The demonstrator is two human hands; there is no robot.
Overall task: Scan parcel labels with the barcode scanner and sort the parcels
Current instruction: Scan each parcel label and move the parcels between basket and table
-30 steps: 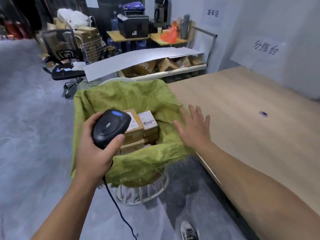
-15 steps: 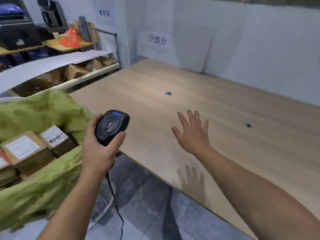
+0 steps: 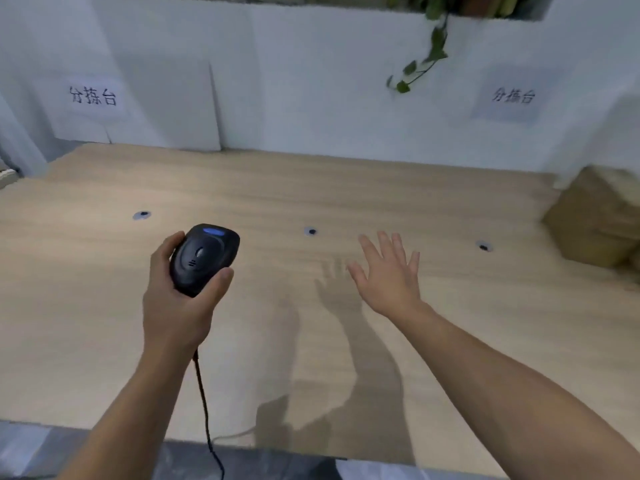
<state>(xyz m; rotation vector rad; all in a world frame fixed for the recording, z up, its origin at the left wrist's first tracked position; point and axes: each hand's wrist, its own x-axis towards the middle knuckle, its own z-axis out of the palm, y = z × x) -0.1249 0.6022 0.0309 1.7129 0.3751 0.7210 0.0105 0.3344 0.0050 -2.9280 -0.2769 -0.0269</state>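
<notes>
right now the only container in view is a brown cardboard box at the far right of the wooden table, cut off by the frame edge and blurred; whether it is sealed and what it holds i cannot tell. the barcode scanner is in the left hand, fingers and thumb wrapped round its black body, a blue light showing at its top, held above the left-middle of the table. its cable hangs from the grip and drops past the table's near edge toward the grey floor. the right hand is spread and relaxed, grasping nothing, hovering above the table with its shadow just left of it.

the tabletop runs wide between the hands and the white wall, broken only by three small round holes in a row. the far edge meets the wall, where a white panel leans. two paper signs hang left and right, and a green vine trails down between them.
</notes>
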